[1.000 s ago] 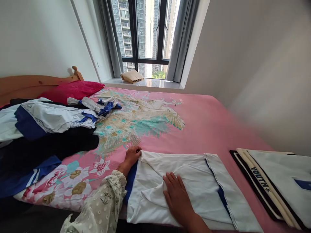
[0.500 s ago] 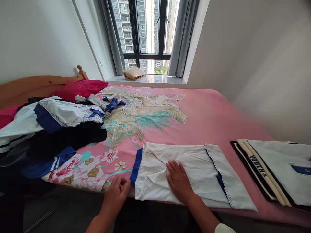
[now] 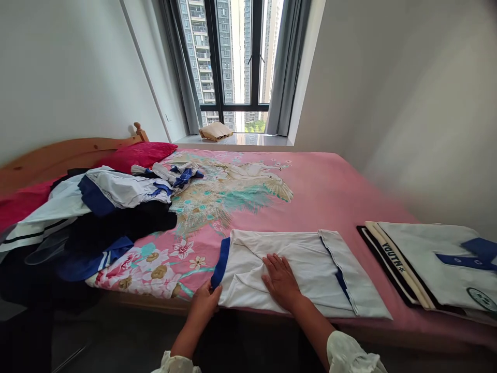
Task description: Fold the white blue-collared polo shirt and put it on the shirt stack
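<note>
A white garment (image 3: 310, 243) with a blue band at its left end lies folded along the bed's near edge. On its middle my right hand (image 3: 281, 280) rests flat, fingers stretched out. My left hand (image 3: 205, 300) is at the near left corner, its thumb and fingers closed on the blue band (image 3: 221, 261). Creases run through the white cloth near both hands, and a dark blue strip shows beneath the fold at the right.
Folded clothes (image 3: 423, 248) are stacked at the bed's right. A loose heap of clothes (image 3: 120, 189) lies at the left, before a red pillow (image 3: 135, 155). Behind the pink bedsheet (image 3: 322, 181), a tan bundle (image 3: 216, 131) sits on the windowsill.
My left hand has moved up and right from beside the garment and taken hold of its blue band. My right hand stays flat on the cloth. The view has shifted slightly.
</note>
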`<state>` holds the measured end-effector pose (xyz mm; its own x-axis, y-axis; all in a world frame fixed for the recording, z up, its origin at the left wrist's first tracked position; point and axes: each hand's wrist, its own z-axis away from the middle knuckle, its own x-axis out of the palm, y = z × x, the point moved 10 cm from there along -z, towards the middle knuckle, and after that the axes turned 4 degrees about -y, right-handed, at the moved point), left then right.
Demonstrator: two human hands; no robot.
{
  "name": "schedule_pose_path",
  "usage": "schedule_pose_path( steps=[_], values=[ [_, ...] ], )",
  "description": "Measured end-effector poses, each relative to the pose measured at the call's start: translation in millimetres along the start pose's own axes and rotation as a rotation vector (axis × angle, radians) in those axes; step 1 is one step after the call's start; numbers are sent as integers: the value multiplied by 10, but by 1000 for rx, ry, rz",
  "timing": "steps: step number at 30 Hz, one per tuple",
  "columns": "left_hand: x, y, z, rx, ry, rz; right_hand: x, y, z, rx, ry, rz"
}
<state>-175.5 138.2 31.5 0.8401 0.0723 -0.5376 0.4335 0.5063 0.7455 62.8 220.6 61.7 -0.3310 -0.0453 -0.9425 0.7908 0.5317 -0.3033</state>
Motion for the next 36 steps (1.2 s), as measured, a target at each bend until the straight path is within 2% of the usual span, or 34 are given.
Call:
schedule_pose_path(
  steps=[2, 4, 6, 7, 9, 10, 12, 16, 18, 21, 23, 26, 28, 30, 32, 34, 36],
  values=[
    [-102, -20, 102, 20, 75, -62, -4, 11, -6, 25, -16, -11],
    [-232, 96, 233, 130, 239, -160, 0, 8, -9, 43, -43, -36],
    [-259, 404, 407, 391, 411, -270, -8, -14, -19, 44, -57, -70],
    [-185, 581, 496, 552, 450, -328, -21, -26, -31, 42, -53, -88],
    [108, 838, 602, 816, 414, -467, -74, -32, -56, 36, -32, -124],
    [270, 894, 608, 890, 377, -548, -129, -7, -60, 43, -7, -142],
    [506, 874, 542, 932, 325, -663, -321, 121, -18, 88, 84, -168],
    [616, 712, 474, 969, 331, -604, -931, 721, 392, 318, 351, -135],
    [653, 735, 526, 1002, 304, -518, -1143, 1075, 682, 458, 385, -66],
    [804, 992, 588, 958, 179, -378, -1216, 1479, 1054, 620, 295, 45],
    [979, 1302, 588, 890, 51, -271, -1157, 1610, 1229, 666, 226, 88],
    [1341, 1877, 492, 786, -169, -117, -1028, 1669, 1387, 676, 183, 89],
    [1627, 2207, 306, 648, -318, 26, -968, 1687, 1444, 668, 199, 63],
    [1939, 2437, 61, 456, -426, 170, -943, 1708, 1477, 644, 241, 39],
    [2248, 2623, -163, 319, -470, 237, -934, 1741, 1500, 605, 290, 15],
    [2550, 2774, -337, 243, -498, 254, -932, 1800, 1529, 572, 339, -25],
    [2852, 2841, -460, 147, -549, 290, -938, 1884, 1566, 547, 387, -87]
  ],
)
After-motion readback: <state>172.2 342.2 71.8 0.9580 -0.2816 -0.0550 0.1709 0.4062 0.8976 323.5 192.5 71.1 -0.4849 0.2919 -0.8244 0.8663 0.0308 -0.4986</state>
